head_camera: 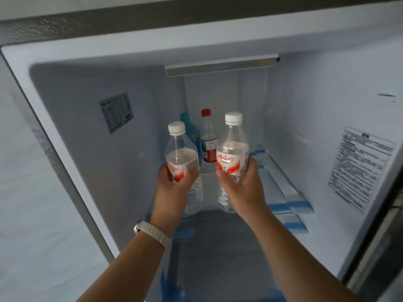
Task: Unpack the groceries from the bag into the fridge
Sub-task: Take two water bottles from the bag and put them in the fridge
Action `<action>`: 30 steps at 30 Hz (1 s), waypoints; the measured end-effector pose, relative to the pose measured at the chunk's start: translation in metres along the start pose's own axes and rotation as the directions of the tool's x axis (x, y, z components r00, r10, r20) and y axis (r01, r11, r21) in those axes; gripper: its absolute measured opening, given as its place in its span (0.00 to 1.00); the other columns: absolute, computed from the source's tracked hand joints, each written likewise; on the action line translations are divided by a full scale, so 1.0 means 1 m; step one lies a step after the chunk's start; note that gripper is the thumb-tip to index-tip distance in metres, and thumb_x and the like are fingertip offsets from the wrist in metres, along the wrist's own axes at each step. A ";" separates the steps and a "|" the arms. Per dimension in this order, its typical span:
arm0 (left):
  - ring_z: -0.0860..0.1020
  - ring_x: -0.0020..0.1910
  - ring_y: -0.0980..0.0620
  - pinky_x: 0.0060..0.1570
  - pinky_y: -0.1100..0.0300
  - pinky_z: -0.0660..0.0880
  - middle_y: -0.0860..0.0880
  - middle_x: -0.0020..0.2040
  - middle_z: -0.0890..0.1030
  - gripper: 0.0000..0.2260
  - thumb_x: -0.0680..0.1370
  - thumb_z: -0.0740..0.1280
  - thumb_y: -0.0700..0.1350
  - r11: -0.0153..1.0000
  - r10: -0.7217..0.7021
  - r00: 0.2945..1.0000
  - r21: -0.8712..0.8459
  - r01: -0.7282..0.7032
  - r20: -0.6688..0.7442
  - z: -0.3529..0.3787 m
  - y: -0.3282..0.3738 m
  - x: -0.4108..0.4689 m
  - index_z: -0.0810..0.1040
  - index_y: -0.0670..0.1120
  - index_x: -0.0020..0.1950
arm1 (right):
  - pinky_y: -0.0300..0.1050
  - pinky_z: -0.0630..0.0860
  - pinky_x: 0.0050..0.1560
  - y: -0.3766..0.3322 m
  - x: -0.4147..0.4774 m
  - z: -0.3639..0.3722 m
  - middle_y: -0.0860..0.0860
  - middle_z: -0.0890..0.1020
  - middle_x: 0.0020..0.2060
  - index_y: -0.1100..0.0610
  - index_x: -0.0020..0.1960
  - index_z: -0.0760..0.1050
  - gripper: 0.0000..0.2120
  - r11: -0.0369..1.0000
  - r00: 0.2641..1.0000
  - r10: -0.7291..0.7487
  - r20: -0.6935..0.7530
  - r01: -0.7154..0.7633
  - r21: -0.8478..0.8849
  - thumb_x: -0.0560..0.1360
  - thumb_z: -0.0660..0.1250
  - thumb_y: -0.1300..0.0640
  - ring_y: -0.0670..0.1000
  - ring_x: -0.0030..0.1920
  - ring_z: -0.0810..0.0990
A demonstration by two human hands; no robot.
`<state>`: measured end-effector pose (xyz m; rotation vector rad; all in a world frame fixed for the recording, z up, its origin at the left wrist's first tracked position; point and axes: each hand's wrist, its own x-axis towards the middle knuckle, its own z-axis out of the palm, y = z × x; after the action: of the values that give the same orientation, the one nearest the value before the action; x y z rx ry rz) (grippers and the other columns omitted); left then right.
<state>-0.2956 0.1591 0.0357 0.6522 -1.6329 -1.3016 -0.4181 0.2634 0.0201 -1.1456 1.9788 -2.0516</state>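
While both arms reach into the open compartment, the left hand (174, 184) grips the first clear plastic water bottle (180, 149) around its red-and-white label, with the fingers curled round the far side. That bottle has a white screw cap, leans slightly to the left, and is partly filled with water. A pale woven watch band (152, 233) circles the left wrist. The right hand (239, 179) clasps the second clear plastic water bottle (233, 140) in the same way, low on its white label with red characters. This one also has a white cap and is held upright, a little higher than the first. The two bottles are near each other but apart, both inside the white-walled fridge (87, 149) at the front of its transparent glass shelf (209, 184). Whether either base touches the shelf cannot be told. Behind them, at the back of the same shelf, stands a blue-tinted bottle with a teal cap (192, 131). Just beside it on the right is a clear bottle with a red cap and red label (208, 144). Strips of blue tape (281, 207) lie across the shelf edges and side rails. A long white light bar (220, 66) sits on the compartment ceiling. A grey printed sticker (116, 112) is on the left inner wall, and a larger white printed label (362, 168) is on the right inner wall.
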 end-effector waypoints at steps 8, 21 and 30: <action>0.83 0.52 0.51 0.53 0.49 0.80 0.51 0.54 0.83 0.22 0.72 0.75 0.52 0.999 -0.046 0.991 -0.006 0.045 -0.124 0.017 -0.037 0.023 0.75 0.50 0.63 | 0.37 0.79 0.48 0.041 0.005 0.024 0.42 0.79 0.53 0.43 0.62 0.64 0.27 1.000 1.000 0.003 0.020 -0.004 0.027 0.69 0.74 0.46 0.40 0.51 0.80; 0.81 0.53 0.59 0.51 0.61 0.80 0.54 0.56 0.81 0.27 0.71 0.76 0.35 0.989 0.016 0.995 -0.146 -0.031 -0.103 0.030 -0.063 0.044 0.71 0.60 0.58 | 0.35 0.76 0.47 0.070 0.044 0.059 0.43 0.79 0.53 0.46 0.61 0.64 0.29 0.999 0.999 0.044 -0.001 -0.044 0.023 0.68 0.77 0.50 0.40 0.52 0.80; 0.83 0.53 0.54 0.52 0.54 0.81 0.54 0.52 0.83 0.22 0.71 0.74 0.32 0.984 0.025 0.990 -0.170 -0.050 -0.142 0.039 -0.082 0.081 0.76 0.52 0.59 | 0.27 0.74 0.46 0.086 0.074 0.064 0.36 0.77 0.52 0.51 0.67 0.63 0.33 0.998 0.994 0.063 0.088 -0.063 -0.011 0.69 0.77 0.50 0.31 0.50 0.77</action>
<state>-0.3766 0.0840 -0.0159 0.5900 -1.3959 -1.3232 -0.4741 0.1569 -0.0296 -1.1395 1.9585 -1.9293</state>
